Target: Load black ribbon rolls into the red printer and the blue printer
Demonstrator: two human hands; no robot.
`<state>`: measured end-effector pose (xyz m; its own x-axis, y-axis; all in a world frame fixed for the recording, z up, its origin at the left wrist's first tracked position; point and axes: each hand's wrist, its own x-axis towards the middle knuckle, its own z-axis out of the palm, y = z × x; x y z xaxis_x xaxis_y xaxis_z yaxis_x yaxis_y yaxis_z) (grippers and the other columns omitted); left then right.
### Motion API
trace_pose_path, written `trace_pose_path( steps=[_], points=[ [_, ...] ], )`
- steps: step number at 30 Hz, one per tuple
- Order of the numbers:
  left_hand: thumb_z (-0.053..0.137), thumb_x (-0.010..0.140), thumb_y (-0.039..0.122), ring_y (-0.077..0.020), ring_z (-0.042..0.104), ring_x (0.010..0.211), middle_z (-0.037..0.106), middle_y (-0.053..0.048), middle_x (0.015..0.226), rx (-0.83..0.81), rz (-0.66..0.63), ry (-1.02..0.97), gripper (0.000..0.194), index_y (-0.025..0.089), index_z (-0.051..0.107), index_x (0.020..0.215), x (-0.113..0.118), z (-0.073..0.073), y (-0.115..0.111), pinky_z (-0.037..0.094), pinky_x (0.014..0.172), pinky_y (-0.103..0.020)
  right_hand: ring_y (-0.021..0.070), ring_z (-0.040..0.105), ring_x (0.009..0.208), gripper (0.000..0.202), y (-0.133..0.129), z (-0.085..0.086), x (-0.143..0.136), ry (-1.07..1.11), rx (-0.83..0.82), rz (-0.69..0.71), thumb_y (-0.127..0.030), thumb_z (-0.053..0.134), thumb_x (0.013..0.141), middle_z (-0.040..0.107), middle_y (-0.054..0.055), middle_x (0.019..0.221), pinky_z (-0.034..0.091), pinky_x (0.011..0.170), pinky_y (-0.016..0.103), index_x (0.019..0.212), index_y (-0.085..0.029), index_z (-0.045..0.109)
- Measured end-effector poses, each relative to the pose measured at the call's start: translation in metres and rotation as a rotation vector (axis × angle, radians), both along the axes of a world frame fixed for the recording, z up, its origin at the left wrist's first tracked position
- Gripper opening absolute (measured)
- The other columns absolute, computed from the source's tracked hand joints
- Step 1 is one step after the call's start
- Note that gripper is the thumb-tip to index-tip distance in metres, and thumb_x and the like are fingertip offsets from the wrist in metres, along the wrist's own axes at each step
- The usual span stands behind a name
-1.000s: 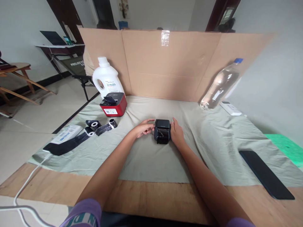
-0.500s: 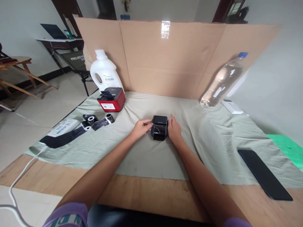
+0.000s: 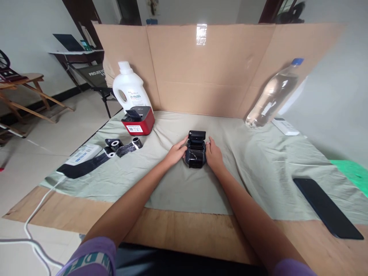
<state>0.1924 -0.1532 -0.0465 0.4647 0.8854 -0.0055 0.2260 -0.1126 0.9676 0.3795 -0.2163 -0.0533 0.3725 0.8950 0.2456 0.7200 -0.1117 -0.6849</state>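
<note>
A small black portable printer (image 3: 196, 155) sits on the cloth between my hands, its lid (image 3: 197, 135) raised at the far side. Glossy black film covers its near half. My left hand (image 3: 176, 153) presses against the printer's left side, fingers reaching toward the lid's hinge. On the opposite side my right hand (image 3: 214, 154) grips the casing, with the index finger pointing up along it. Part of the fingertips is hidden against the casing. To the left lie several rolls of black film (image 3: 115, 143), one trailing a long strip (image 3: 86, 165).
A red-and-black box-shaped device (image 3: 139, 122) stands before a white jug (image 3: 132, 88). A tilted water bottle (image 3: 273, 96) leans on the cardboard screen (image 3: 201, 73). A phone (image 3: 327, 207) lies at the right, a white power bank-like block (image 3: 285, 126) farther back. A white cable (image 3: 40, 199) hangs off the left edge.
The printer's lid has swung up from closed to open. Both hands stay at its sides, with the left fingers now stretched further forward. The whole view has shifted slightly.
</note>
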Motion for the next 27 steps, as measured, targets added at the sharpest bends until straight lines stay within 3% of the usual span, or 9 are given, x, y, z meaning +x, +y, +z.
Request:
trace_pose_path(
  steps=[6, 10, 14, 18, 23, 27],
  points=[
    [0.053, 0.086, 0.02, -0.0102, 0.042, 0.041, 0.047, 0.008, 0.043, -0.228, -0.062, -0.019, 0.07, 0.019, 0.035, 0.153, 0.006, 0.004, 0.013, 0.028, 0.046, -0.021, 0.0348, 0.062, 0.111, 0.061, 0.001, 0.001, -0.001, 0.007, -0.019, -0.006, -0.047, 0.023, 0.101, 0.067, 0.017, 0.12, 0.045, 0.097, 0.048, 0.148, -0.013, 0.041],
    [0.056, 0.086, 0.024, -0.0094, 0.042, 0.041, 0.048, 0.008, 0.045, -0.256, -0.074, -0.044, 0.07, 0.02, 0.036, 0.153, 0.005, 0.006, 0.014, 0.026, 0.045, -0.02, 0.033, 0.063, 0.109, 0.06, 0.002, -0.001, 0.0, 0.012, 0.0, -0.002, -0.046, 0.025, 0.101, 0.069, 0.015, 0.117, 0.046, 0.095, 0.046, 0.148, -0.014, 0.041],
    [0.051, 0.086, 0.017, -0.0103, 0.043, 0.042, 0.049, 0.008, 0.045, -0.235, -0.071, -0.032, 0.071, 0.021, 0.033, 0.154, 0.004, 0.002, 0.015, 0.028, 0.046, -0.02, 0.0343, 0.062, 0.111, 0.06, 0.002, -0.001, 0.0, 0.012, -0.024, 0.0, -0.044, 0.025, 0.1, 0.068, 0.016, 0.12, 0.045, 0.096, 0.048, 0.149, -0.012, 0.04],
    [0.049, 0.086, 0.017, -0.0122, 0.048, 0.049, 0.051, 0.006, 0.049, -0.115, 0.009, 0.009, 0.065, 0.017, 0.041, 0.15, 0.005, -0.006, 0.008, 0.041, 0.057, -0.023, 0.0344, 0.063, 0.109, 0.06, 0.003, -0.001, 0.001, 0.025, -0.024, -0.003, -0.045, 0.026, 0.099, 0.068, 0.016, 0.119, 0.045, 0.096, 0.049, 0.148, -0.013, 0.041],
    [0.043, 0.088, 0.018, -0.017, 0.057, 0.07, 0.063, -0.001, 0.072, 0.287, 0.183, 0.179, 0.056, 0.018, 0.05, 0.144, 0.004, -0.007, -0.018, 0.048, 0.076, -0.03, 0.0348, 0.063, 0.107, 0.061, 0.0, -0.002, 0.002, 0.033, 0.013, 0.014, -0.045, 0.026, 0.099, 0.068, 0.016, 0.117, 0.047, 0.094, 0.049, 0.147, -0.012, 0.043],
    [0.041, 0.089, 0.019, -0.0184, 0.059, 0.075, 0.063, -0.003, 0.081, 0.313, 0.181, 0.226, 0.058, 0.017, 0.043, 0.147, 0.0, -0.004, -0.029, 0.049, 0.081, -0.033, 0.0342, 0.062, 0.112, 0.062, -0.008, -0.002, -0.001, 0.073, 0.035, 0.041, -0.048, 0.026, 0.099, 0.066, 0.017, 0.123, 0.045, 0.098, 0.05, 0.146, -0.012, 0.044]
  ],
)
